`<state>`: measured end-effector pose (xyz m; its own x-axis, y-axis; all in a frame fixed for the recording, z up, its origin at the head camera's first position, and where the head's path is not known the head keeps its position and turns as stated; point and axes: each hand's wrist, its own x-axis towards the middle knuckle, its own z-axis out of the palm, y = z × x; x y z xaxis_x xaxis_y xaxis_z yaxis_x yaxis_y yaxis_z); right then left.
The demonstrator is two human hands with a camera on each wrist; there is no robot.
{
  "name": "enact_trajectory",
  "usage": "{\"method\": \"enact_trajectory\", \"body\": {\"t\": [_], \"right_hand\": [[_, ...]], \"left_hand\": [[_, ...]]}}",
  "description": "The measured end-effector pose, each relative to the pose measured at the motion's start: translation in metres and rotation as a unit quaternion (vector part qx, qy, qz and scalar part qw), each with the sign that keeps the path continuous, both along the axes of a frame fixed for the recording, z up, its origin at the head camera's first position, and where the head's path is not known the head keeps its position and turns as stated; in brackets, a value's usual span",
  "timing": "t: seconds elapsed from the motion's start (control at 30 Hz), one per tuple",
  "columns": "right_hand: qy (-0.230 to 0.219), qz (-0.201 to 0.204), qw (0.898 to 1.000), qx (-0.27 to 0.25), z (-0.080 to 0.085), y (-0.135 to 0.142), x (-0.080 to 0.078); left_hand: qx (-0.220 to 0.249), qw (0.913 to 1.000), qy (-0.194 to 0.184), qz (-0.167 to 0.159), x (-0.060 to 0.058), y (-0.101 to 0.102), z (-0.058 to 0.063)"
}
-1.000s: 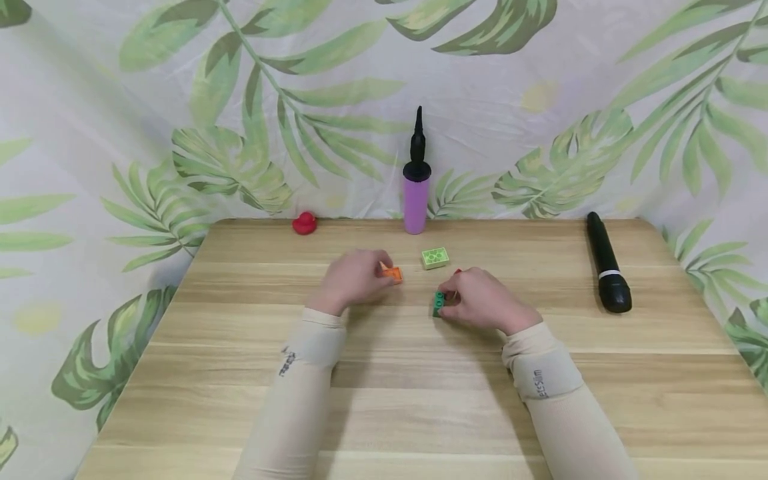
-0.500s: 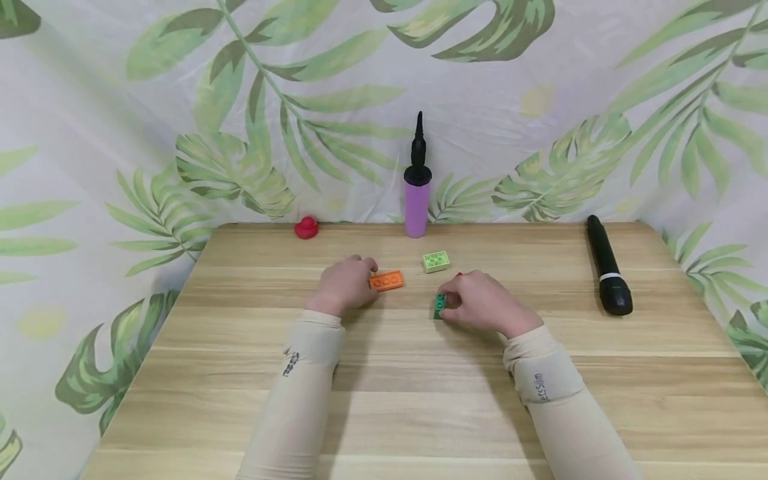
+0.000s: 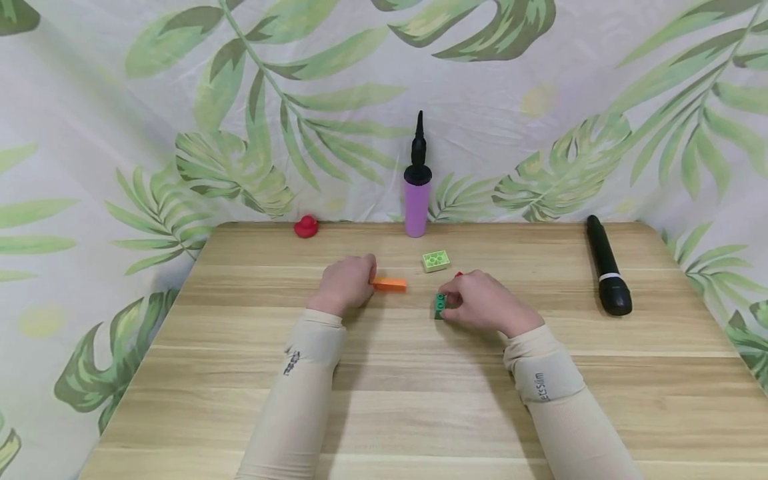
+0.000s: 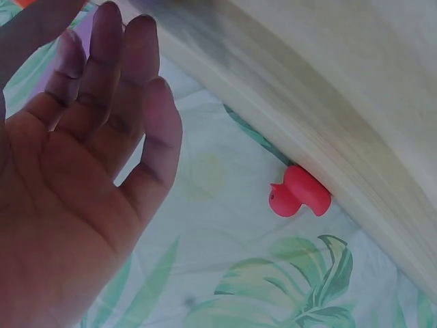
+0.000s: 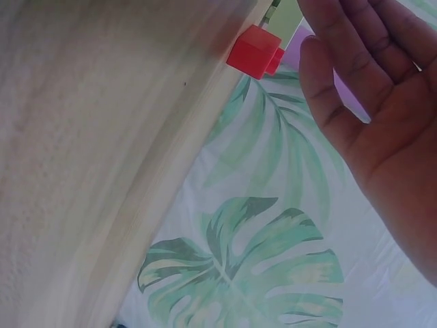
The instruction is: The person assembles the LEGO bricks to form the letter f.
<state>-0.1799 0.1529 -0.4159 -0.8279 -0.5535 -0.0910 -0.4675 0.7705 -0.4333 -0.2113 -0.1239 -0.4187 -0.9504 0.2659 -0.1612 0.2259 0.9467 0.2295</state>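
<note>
My left hand (image 3: pixel 346 285) pinches the left end of an orange toy brick (image 3: pixel 391 285), which shows a smooth long side in the head view. Only a sliver of orange appears at the top edge of the left wrist view. My right hand (image 3: pixel 483 300) pinches a small green toy brick (image 3: pixel 440 305) between thumb and fingers, studs showing. Beyond the right hand's fingers lies a red toy brick (image 5: pixel 255 52), mostly hidden in the head view. A light green toy brick (image 3: pixel 435 261) lies behind and between both hands.
A red rubber duck (image 3: pixel 307 227) sits at the table's back left. Near the back edge stands a purple hand pump (image 3: pixel 417 207) with a black nozzle. On the right lies a black microphone (image 3: pixel 607 267). Leaf-patterned cloth hangs behind the wooden table (image 3: pixel 408 400).
My left hand has shifted slightly left along the orange brick. The brick has turned from showing its round-marked face to showing a smooth side. The right hand keeps holding the green brick.
</note>
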Motion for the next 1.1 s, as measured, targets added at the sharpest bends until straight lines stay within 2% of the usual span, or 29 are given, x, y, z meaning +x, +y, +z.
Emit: {"method": "enact_trajectory", "body": {"t": [0.27, 0.43, 0.63, 0.8, 0.97, 1.1], "right_hand": [[-0.008, -0.003, 1.000, -0.001, 0.001, 0.000, 0.000], [-0.003, 0.001, 1.000, -0.002, 0.000, 0.001, -0.001], [-0.004, 0.003, 1.000, -0.005, 0.000, 0.001, -0.001], [0.003, 0.006, 1.000, -0.008, 0.001, 0.001, 0.000], [0.005, 0.010, 1.000, -0.009, 0.001, 0.001, 0.000], [0.003, 0.008, 1.000, -0.009, 0.002, 0.001, 0.000]], "left_hand": [[0.027, 0.9995, -0.016, -0.005, 0.000, 0.000, -0.001], [0.044, 0.9988, -0.010, -0.019, 0.001, 0.006, 0.000], [0.039, 0.9984, -0.006, -0.041, 0.005, 0.017, -0.001], [0.022, 0.9988, -0.003, -0.044, 0.006, 0.021, 0.000], [0.052, 0.9974, -0.030, -0.040, 0.005, 0.020, -0.001], [0.070, 0.9963, -0.026, -0.042, 0.003, 0.018, -0.001]]}}
